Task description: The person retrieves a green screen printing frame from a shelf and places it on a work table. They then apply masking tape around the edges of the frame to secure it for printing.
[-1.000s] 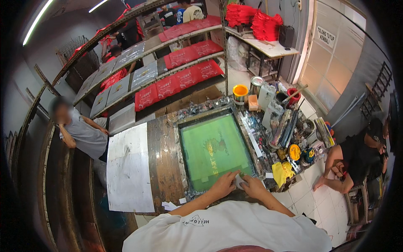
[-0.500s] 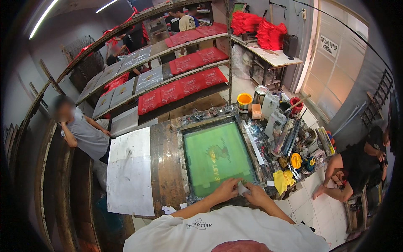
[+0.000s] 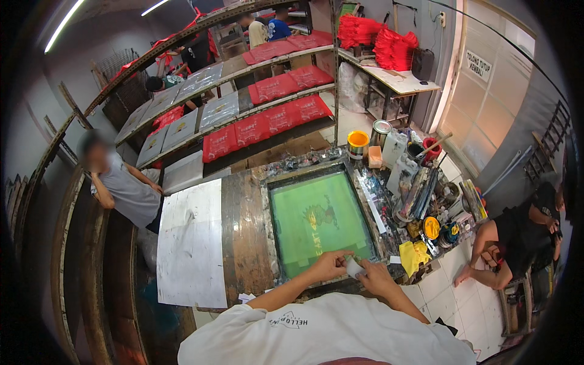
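A small white piece (image 3: pixel 353 268) was pinched between the fingers of the left hand (image 3: pixel 332 264) and those of the right hand (image 3: pixel 378 279), over the near edge of a framed green screen (image 3: pixel 295 213); whether the screen was touched by it could not be told. Over the last second both hands had been kept at nearly the same spot, but the right fingers had been drawn a little lower than the left, so that more of the white piece was left showing. By this it was suggested that the piece was being worked between the fingers, while no change could be made out in the dark and yellow motif (image 3: pixel 320 217) on the screen. The screen was laid on the wooden tabletop (image 3: pixel 243 231), with a large white sheet (image 3: pixel 191 255) set to its left. To the right of the hands a crumpled yellow cloth (image 3: pixel 413 258) was left, and farther up an open can of yellow ink (image 3: pixel 358 140) was stood beside an orange block (image 3: pixel 375 157). Beyond the far edge, red printed pieces (image 3: pixel 267 126) were spread on a rack (image 3: pixel 336 106)
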Demonstrator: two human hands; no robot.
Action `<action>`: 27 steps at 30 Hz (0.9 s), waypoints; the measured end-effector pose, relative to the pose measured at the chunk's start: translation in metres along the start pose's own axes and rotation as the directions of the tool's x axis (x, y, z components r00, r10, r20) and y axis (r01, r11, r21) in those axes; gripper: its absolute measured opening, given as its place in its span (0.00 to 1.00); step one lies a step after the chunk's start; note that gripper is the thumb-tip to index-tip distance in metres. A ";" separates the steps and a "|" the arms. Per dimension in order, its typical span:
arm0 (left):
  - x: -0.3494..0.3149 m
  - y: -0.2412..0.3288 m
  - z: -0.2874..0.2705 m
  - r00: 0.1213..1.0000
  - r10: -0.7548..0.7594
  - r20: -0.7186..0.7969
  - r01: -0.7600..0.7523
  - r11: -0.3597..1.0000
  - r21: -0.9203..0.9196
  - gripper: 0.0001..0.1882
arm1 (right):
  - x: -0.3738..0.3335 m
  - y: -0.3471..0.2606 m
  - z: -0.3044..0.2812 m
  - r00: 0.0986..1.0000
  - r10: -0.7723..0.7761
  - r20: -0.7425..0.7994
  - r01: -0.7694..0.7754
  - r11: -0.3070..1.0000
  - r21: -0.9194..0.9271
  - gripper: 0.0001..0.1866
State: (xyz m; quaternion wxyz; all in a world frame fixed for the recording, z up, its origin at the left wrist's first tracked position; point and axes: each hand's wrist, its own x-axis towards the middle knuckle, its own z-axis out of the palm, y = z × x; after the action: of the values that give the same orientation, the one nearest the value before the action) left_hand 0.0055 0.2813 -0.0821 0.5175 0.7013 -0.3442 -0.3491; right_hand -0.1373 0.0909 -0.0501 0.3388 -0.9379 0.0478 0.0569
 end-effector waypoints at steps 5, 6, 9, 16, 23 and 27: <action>0.005 -0.007 -0.005 0.995 -0.020 0.099 0.032 0.993 -0.117 0.32 | -0.010 -0.011 -0.006 1.000 -0.022 -0.017 0.020 0.995 -0.102 0.23; 0.005 -0.008 -0.005 0.991 -0.045 0.126 0.065 0.986 -0.155 0.32 | -0.013 -0.014 -0.004 0.999 -0.023 -0.040 0.019 0.994 -0.106 0.22; 0.002 -0.020 0.010 0.983 -0.079 0.167 0.109 0.978 -0.177 0.31 | -0.011 -0.012 0.017 0.997 0.063 -0.040 -0.070 0.977 -0.202 0.24; -0.004 -0.018 0.016 0.996 -0.089 0.031 0.091 0.994 -0.063 0.21 | -0.019 -0.006 0.006 0.998 0.060 -0.030 -0.064 0.989 -0.134 0.25; -0.004 -0.029 0.026 0.987 -0.158 0.037 0.159 0.987 -0.036 0.12 | -0.028 -0.008 0.004 0.998 0.045 -0.048 -0.051 0.989 -0.140 0.24; 0.000 -0.025 0.029 0.994 -0.110 -0.011 0.109 0.991 -0.074 0.11 | -0.029 -0.007 -0.002 0.996 0.081 -0.049 -0.087 0.985 -0.152 0.24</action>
State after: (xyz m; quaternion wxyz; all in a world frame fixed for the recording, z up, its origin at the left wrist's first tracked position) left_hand -0.0166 0.2729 -0.1123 0.5253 0.7023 -0.2885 -0.3841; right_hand -0.1645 0.0959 -0.0402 0.2616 -0.9594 0.0901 0.0546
